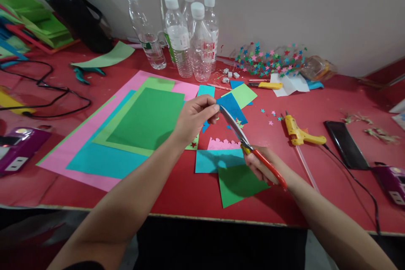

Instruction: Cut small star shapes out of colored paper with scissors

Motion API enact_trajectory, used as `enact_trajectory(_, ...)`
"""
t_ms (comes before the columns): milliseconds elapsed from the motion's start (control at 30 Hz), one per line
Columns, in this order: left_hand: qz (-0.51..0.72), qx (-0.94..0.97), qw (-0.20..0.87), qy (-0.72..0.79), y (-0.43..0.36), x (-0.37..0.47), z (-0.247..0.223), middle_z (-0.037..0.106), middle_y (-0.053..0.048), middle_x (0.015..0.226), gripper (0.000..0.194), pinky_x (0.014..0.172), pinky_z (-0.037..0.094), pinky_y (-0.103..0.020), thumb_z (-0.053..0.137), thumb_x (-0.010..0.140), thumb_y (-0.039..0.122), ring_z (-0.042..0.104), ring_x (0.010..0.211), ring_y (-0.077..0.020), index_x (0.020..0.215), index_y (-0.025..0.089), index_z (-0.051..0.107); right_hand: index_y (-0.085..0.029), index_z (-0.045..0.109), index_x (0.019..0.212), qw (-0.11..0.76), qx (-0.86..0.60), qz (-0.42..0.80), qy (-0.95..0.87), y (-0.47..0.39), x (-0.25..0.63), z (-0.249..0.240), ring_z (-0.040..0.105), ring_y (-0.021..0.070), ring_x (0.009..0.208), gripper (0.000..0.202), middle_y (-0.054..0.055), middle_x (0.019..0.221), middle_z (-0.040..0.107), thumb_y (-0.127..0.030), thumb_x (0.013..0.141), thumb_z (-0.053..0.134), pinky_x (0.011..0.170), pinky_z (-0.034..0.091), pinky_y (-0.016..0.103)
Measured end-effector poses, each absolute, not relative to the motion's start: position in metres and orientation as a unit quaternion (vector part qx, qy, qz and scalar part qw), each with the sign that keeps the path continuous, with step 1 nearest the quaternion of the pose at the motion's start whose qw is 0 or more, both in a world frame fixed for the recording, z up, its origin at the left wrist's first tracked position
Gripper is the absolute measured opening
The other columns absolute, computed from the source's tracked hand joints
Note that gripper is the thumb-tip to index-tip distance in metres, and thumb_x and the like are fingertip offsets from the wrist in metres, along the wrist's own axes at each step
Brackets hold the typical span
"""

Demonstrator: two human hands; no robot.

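Note:
My left hand (199,116) is closed in a pinch, with blue paper (233,107) at its fingertips; the exact edge of the pinched piece is unclear. In my right hand (265,162) is a pair of scissors (264,164) with red handles, its blades pointing up and left to the left fingertips. Beneath the hands lie a pink strip with a star-notched edge (221,144), a turquoise paper piece (205,162) and a green paper piece (237,187). Larger coloured sheets (145,120) are layered to the left.
Several plastic bottles (179,38) stand by the wall. Paper stars (272,61) cluster at the back right, near a yellow cutter knife (265,85). A yellow glue gun (300,133) and a phone (346,145) lie at right. Pliers (82,76) and a black cable (60,88) lie at left.

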State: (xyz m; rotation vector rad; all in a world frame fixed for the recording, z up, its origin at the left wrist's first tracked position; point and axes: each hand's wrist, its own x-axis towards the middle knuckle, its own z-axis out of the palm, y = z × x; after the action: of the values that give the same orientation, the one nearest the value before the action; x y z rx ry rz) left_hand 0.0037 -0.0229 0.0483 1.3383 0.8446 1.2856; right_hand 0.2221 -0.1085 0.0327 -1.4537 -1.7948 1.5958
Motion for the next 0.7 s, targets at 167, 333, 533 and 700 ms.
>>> enact_trajectory(167, 0.531, 0.562, 0.521, 0.361, -0.0249, 0.0044, 0.0492, 0.052, 0.004, 0.052, 0.015, 0.048, 0.043, -0.02, 0.06, 0.076, 0.02, 0.049, 0.047, -0.0059, 0.062, 0.017, 0.056, -0.02, 0.042, 0.073, 0.19, -0.499, 0.55, -0.642, -0.1085, 0.2229, 0.0291, 0.034, 0.0045, 0.031, 0.047, -0.007, 0.042, 0.044, -0.064, 0.088, 0.041, 0.031, 0.031, 0.017)
enact_trajectory(333, 0.531, 0.554, 0.526, 0.366, -0.025, 0.0046, 0.0488, 0.052, 0.004, 0.052, 0.015, 0.047, 0.042, -0.02, 0.061, 0.075, 0.022, 0.048, 0.046, -0.0061, 0.062, 0.018, 0.055, -0.021, 0.039, 0.07, 0.187, -0.509, 0.543, -0.641, -0.1085, 0.223, 0.0267, 0.036, 0.0053, 0.03, 0.049, -0.007, 0.039, 0.043, -0.066, 0.087, 0.041, 0.031, 0.03, 0.017)
enact_trajectory(533, 0.533, 0.546, 0.533, 0.365, -0.0245, 0.0053, 0.0482, 0.052, 0.004, 0.052, 0.014, 0.047, 0.042, -0.02, 0.061, 0.075, 0.022, 0.048, 0.046, -0.0059, 0.063, 0.017, 0.056, -0.022, 0.039, 0.068, 0.179, -0.521, 0.543, -0.634, -0.1093, 0.2212, 0.0277, 0.035, 0.0058, 0.028, 0.048, -0.008, 0.038, 0.042, -0.066, 0.086, 0.041, 0.031, 0.03, 0.018)
enact_trajectory(700, 0.538, 0.541, 0.537, 0.359, -0.0242, 0.0059, 0.0473, 0.052, 0.004, 0.051, 0.013, 0.046, 0.041, -0.019, 0.062, 0.074, 0.021, 0.048, 0.045, -0.0056, 0.062, 0.017, 0.056, -0.022, 0.039, 0.066, 0.18, -0.525, 0.536, -0.637, -0.1085, 0.2211, 0.0302, 0.037, 0.0064, 0.028, 0.046, -0.008, 0.037, 0.042, -0.063, 0.086, 0.042, 0.031, 0.031, 0.019)
